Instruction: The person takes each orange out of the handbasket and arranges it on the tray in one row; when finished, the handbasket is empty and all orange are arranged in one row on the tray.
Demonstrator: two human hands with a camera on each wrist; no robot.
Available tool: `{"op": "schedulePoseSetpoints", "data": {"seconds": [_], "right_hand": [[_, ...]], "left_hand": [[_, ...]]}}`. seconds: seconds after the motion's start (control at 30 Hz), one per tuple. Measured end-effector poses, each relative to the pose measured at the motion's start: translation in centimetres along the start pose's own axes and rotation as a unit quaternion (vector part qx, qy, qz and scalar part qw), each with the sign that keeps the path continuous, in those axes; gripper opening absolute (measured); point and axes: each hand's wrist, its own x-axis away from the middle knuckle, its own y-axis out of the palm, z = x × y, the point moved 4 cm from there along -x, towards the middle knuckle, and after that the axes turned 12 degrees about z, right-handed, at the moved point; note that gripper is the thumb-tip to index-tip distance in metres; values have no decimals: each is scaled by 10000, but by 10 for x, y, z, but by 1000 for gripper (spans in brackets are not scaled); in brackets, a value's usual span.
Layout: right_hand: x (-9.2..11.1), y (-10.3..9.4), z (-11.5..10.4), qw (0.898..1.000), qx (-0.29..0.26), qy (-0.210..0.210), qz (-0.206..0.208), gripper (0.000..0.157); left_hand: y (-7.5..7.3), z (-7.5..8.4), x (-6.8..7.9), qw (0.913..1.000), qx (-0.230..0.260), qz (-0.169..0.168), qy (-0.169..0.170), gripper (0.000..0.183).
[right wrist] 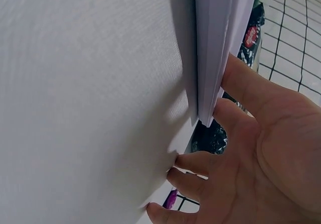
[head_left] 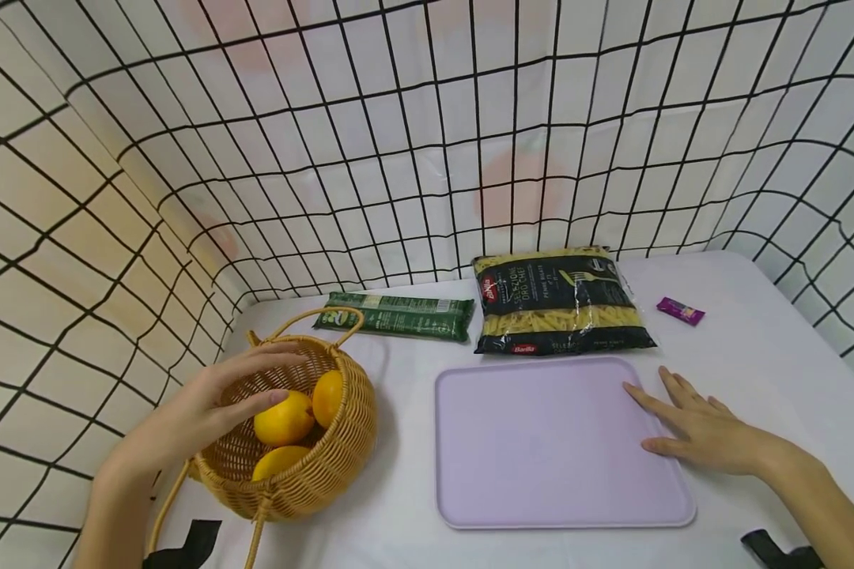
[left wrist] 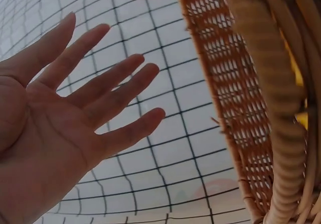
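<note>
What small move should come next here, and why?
Perhaps lower the left hand and grip the lemon by its thumb: in the head view that hand hovers empty over the basket, while the right hand is at the edge of the tray.

Head view: left hand (head_left: 202, 403) hides part of the basket (head_left: 345, 442); lowest yellow fruit (head_left: 277, 461) partly behind its near side; green packet (head_left: 413, 318) crossed by the handle (head_left: 327, 310), fine print illegible; purple packet (head_left: 681, 310) lettering too small to read; left wrist: basket cut by right edge, blurred, fruit just slivers; right wrist: tray (right wrist: 215, 43) cut at top, pasta bag (right wrist: 251, 38) mostly blocked by tray and right hand (right wrist: 251, 148).
</note>
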Motion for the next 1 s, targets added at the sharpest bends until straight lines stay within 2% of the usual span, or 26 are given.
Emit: {"op": "schedulePoseSetpoints", "data": {"seconds": [0.07,0.27,0.43,0.53,0.6,0.83,1.0], "right_hand": [[0,0,0,10000,21,-27,21,83],[0,0,-1,9999,66,-76,50,83],[0,0,-1,10000,68,-54,46,83],[1,0,-1,10000,38,-26,46,83],[1,1,-1,10000,6,-5,42,83],[1,1,-2,9999,88,-52,68,82],[2,0,-3,9998,127,-79,103,82]], "left_hand": [[-1,-6,-4,9998,-129,-91,155,43],[-4,-22,-19,9981,-201,-587,8,36],[-4,-36,-38,9931,373,-1100,-153,30],[-2,-46,-48,9851,866,-1482,-129,29],[0,-54,-53,9796,1012,-1732,-108,30],[9,-79,-65,9634,910,-2511,-240,32],[19,-89,-71,9523,677,-2920,-569,34]]}}
